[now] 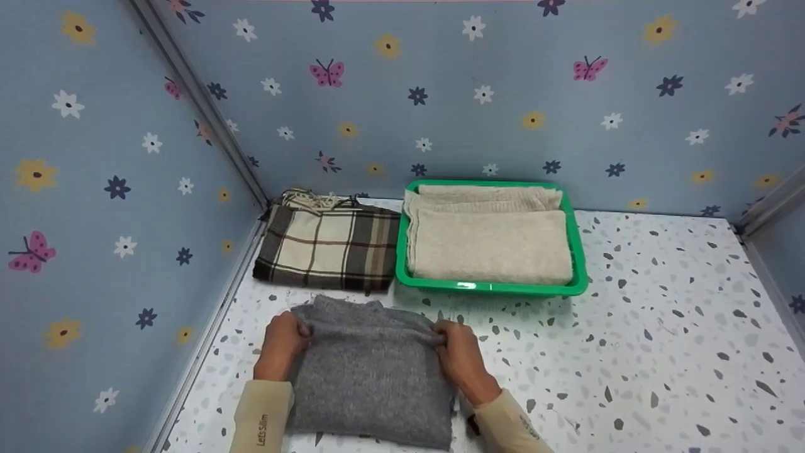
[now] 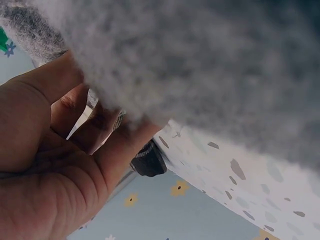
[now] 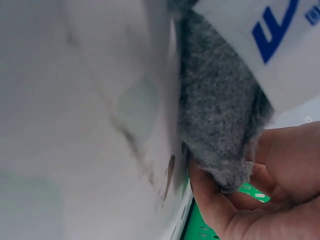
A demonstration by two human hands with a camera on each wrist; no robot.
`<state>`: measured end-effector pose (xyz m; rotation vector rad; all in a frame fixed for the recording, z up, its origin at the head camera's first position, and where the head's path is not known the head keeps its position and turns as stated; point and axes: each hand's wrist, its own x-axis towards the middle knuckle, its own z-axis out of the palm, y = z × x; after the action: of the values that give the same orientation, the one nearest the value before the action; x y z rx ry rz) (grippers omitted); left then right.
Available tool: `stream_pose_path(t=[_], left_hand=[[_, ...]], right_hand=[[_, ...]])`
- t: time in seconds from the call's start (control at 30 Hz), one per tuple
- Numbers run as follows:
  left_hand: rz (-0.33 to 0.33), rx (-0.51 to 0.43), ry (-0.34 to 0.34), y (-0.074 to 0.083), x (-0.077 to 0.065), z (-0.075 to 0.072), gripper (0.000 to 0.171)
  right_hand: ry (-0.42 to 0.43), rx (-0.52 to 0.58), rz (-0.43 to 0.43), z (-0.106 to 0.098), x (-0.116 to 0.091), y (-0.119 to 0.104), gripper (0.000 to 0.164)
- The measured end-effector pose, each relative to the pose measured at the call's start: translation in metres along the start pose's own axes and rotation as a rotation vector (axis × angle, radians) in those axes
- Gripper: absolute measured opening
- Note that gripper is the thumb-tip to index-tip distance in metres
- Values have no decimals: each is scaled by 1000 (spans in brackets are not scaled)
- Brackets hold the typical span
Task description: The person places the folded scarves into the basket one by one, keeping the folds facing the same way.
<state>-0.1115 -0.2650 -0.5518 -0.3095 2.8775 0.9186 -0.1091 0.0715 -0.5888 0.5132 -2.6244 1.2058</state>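
A folded grey woolly cloth [image 1: 374, 377] lies near the front of the speckled surface, its far edge bunched into a raised ridge. My left hand [image 1: 284, 343] pinches it at the far left corner, and my right hand [image 1: 458, 355] grips the far right corner. In the left wrist view, blurred grey wool hides the fingertips of the left hand [image 2: 75, 135]. The right wrist view has the cloth [image 3: 220, 95] hanging between thumb and fingers of the right hand [image 3: 265, 185]. Whether it is a scarf or a garment, I cannot tell.
Behind the cloth stands a green basket [image 1: 490, 288] holding folded cream knitwear [image 1: 494, 245]. Left of the basket lies a folded plaid scarf [image 1: 333, 245] with fringe. Flower-printed walls [image 1: 440, 119] close off the back and both sides. Speckled surface [image 1: 660, 327] stretches right.
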Motion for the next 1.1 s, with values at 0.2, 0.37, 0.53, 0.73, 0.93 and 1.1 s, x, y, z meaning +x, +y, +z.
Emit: stream_pose_path(t=[0.2, 0.37, 0.53, 0.73, 0.93, 1.1], left_hand=[[-1, -32, -22, 7, 0, 3, 56], [3, -62, -29, 13, 0, 7, 56], [33, -68, -21, 18, 0, 11, 56], [51, -70, -9, 23, 0, 16, 58], [88, -41, 10, 27, -4, 18, 58], [111, -45, 33, 26, -6, 19, 59]], right_hand=[[-43, 19, 56, -7, 1, 4, 31], [-52, 0, 70, -12, -1, 9, 32], [-45, -18, 80, -18, -4, 12, 31], [-49, -10, 106, -23, -6, 14, 32], [-47, -4, 115, -26, -7, 18, 33], [-65, -5, 137, -28, -8, 19, 32]])
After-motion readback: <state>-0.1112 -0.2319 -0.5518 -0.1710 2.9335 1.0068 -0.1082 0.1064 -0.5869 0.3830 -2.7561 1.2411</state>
